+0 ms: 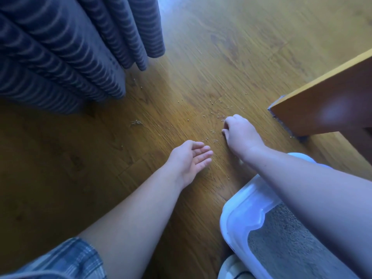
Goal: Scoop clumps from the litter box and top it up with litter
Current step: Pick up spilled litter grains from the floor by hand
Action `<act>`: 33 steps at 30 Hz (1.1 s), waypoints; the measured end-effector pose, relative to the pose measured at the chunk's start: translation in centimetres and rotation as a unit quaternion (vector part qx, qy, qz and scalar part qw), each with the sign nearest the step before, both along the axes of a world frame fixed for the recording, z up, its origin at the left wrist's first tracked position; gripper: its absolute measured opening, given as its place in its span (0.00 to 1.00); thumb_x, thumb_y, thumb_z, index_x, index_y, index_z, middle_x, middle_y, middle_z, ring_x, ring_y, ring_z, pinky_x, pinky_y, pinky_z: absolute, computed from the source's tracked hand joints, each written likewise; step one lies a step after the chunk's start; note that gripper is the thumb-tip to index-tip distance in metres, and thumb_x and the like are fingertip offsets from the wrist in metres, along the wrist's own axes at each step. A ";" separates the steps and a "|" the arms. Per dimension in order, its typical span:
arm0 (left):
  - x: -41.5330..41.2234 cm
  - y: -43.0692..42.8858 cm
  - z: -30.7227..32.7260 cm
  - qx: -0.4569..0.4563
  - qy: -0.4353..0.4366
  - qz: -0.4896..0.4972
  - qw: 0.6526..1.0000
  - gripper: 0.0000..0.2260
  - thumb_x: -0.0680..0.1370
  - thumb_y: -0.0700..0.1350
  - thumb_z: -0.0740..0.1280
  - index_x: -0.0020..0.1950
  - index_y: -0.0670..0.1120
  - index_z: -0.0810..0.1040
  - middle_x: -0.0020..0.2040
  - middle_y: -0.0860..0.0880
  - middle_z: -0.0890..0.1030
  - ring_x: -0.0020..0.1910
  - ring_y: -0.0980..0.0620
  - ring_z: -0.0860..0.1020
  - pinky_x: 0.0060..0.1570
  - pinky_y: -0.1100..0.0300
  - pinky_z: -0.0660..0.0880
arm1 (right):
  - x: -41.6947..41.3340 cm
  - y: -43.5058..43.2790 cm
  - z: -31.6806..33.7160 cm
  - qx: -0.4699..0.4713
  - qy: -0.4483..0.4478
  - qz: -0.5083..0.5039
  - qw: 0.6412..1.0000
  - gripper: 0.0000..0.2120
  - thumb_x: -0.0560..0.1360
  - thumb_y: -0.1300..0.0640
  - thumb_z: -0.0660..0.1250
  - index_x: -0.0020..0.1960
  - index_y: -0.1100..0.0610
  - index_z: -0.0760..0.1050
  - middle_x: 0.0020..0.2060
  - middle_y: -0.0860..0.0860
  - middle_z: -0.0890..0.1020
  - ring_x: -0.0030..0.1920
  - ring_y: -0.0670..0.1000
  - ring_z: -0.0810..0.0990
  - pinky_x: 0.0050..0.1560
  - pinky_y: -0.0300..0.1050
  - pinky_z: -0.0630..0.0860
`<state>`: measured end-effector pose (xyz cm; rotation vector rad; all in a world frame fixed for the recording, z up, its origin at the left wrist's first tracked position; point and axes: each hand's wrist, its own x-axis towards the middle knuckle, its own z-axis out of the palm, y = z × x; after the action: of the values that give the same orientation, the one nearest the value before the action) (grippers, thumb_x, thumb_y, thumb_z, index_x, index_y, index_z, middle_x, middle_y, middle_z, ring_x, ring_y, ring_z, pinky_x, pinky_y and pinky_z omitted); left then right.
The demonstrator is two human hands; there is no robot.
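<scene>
A white litter box (239,210) stands at the lower right, with grey litter (281,238) inside it; my right forearm crosses above it. Small litter grains (215,113) lie scattered on the wooden floor beyond both hands. My left hand (191,160) is held palm up and cupped just above the floor, its fingers relaxed and nothing visible in it. My right hand (239,133) lies knuckles up on the floor among the grains, with its fingers curled under. Whether it pinches any grains is hidden.
A grey-blue striped curtain (66,49) hangs at the upper left, down to the wooden floor (80,168). The corner of an orange wooden piece of furniture (322,105) juts in at the right. A bit of fluff (136,122) lies on the floor left of the hands.
</scene>
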<state>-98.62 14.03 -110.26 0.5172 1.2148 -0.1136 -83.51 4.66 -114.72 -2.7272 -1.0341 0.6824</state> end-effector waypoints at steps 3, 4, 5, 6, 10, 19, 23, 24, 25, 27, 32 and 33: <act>-0.1 0.0 -0.2 -0.001 -0.005 0.003 1.000 0.12 0.83 0.42 0.56 0.62 0.40 0.75 0.57 0.41 0.81 0.55 0.45 0.81 0.60 0.48 0.78 | -0.2 0.1 0.1 -0.035 -0.007 0.005 0.999 0.06 0.82 0.54 0.59 0.50 0.56 0.73 0.48 0.52 0.74 0.53 0.57 0.75 0.49 0.52 0.74; -0.2 0.0 -0.2 -0.004 -0.004 0.006 1.000 0.13 0.83 0.43 0.56 0.62 0.39 0.75 0.57 0.41 0.81 0.55 0.44 0.81 0.60 0.47 0.78 | -0.2 0.1 0.2 -0.044 -0.010 0.008 0.999 0.07 0.82 0.54 0.59 0.51 0.56 0.73 0.49 0.54 0.75 0.53 0.58 0.75 0.49 0.51 0.73; -0.2 0.0 -0.3 -0.008 -0.004 0.009 1.000 0.13 0.84 0.43 0.55 0.61 0.39 0.75 0.57 0.41 0.81 0.56 0.44 0.81 0.60 0.47 0.78 | -0.3 0.3 0.5 -0.045 -0.009 0.013 0.999 0.07 0.82 0.54 0.59 0.51 0.57 0.73 0.50 0.54 0.75 0.53 0.58 0.75 0.49 0.51 0.73; -0.3 0.1 -0.4 -0.014 -0.005 0.015 1.000 0.14 0.84 0.44 0.55 0.61 0.39 0.75 0.57 0.40 0.81 0.56 0.44 0.81 0.60 0.47 0.78 | -0.6 0.5 0.8 -0.033 0.002 0.021 0.999 0.07 0.81 0.54 0.59 0.51 0.56 0.72 0.50 0.54 0.76 0.52 0.57 0.76 0.49 0.51 0.73; -0.4 1.1 -0.7 -0.073 -0.038 0.089 0.993 0.17 0.85 0.48 0.53 0.60 0.37 0.75 0.55 0.39 0.81 0.53 0.44 0.81 0.54 0.50 0.79 | -3.7 2.1 3.2 0.074 0.129 0.114 0.982 0.02 0.78 0.57 0.62 0.46 0.51 0.70 0.45 0.49 0.75 0.48 0.52 0.76 0.48 0.45 0.70; -2.6 4.3 -1.1 -0.021 0.013 0.151 0.988 0.13 0.82 0.42 0.54 0.51 0.38 0.77 0.44 0.42 0.79 0.42 0.47 0.79 0.44 0.55 0.79 | -4.4 7.4 2.3 0.119 0.118 0.057 0.984 0.05 0.77 0.59 0.65 0.51 0.53 0.78 0.47 0.49 0.78 0.48 0.50 0.77 0.50 0.45 0.73; -3.8 5.9 -1.1 0.002 0.058 0.156 0.986 0.14 0.82 0.42 0.54 0.51 0.39 0.78 0.44 0.42 0.80 0.43 0.46 0.80 0.41 0.56 0.79 | -3.7 9.3 1.2 0.055 0.088 0.020 0.994 0.06 0.78 0.57 0.66 0.55 0.53 0.74 0.49 0.50 0.76 0.49 0.52 0.77 0.51 0.47 0.73; -3.9 6.1 -1.0 -0.006 0.058 0.161 0.985 0.14 0.82 0.42 0.54 0.51 0.39 0.78 0.45 0.41 0.80 0.43 0.46 0.80 0.41 0.56 0.79 | -3.6 9.5 1.0 0.041 0.080 0.011 0.996 0.05 0.78 0.56 0.66 0.54 0.54 0.74 0.50 0.51 0.76 0.50 0.53 0.77 0.52 0.48 0.73; -4.0 6.2 -0.9 -0.015 0.056 0.166 0.984 0.14 0.83 0.42 0.54 0.51 0.39 0.78 0.45 0.41 0.80 0.44 0.46 0.81 0.41 0.55 0.79 | -3.6 9.5 0.8 0.034 0.071 0.005 0.997 0.04 0.78 0.56 0.66 0.52 0.54 0.74 0.50 0.51 0.76 0.50 0.54 0.77 0.52 0.49 0.74; -4.2 6.3 -0.8 -0.025 0.044 0.168 0.984 0.14 0.83 0.42 0.54 0.53 0.38 0.78 0.47 0.40 0.80 0.46 0.45 0.81 0.42 0.55 0.79 | -3.8 9.3 0.3 0.035 0.056 0.006 0.998 0.02 0.79 0.55 0.65 0.50 0.54 0.74 0.48 0.51 0.76 0.48 0.54 0.77 0.50 0.49 0.74; -5.4 5.9 -0.9 -0.046 0.023 0.159 0.986 0.14 0.83 0.42 0.54 0.54 0.37 0.78 0.51 0.39 0.81 0.49 0.44 0.81 0.50 0.52 0.81 | -3.8 8.8 -0.8 0.045 0.042 0.030 0.998 0.04 0.79 0.55 0.63 0.46 0.53 0.74 0.44 0.49 0.73 0.44 0.54 0.75 0.45 0.46 0.69; -5.6 5.8 -0.9 -0.046 0.022 0.160 0.986 0.15 0.83 0.42 0.53 0.53 0.37 0.78 0.50 0.39 0.81 0.49 0.44 0.81 0.52 0.51 0.80 | -4.0 8.9 -0.7 0.053 0.041 0.038 0.997 0.04 0.79 0.56 0.63 0.46 0.54 0.74 0.43 0.49 0.73 0.44 0.54 0.75 0.45 0.45 0.69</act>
<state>-104.22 19.85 -111.16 0.2348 1.3142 0.0926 -87.50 13.51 -115.44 -2.5597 -1.1256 0.7226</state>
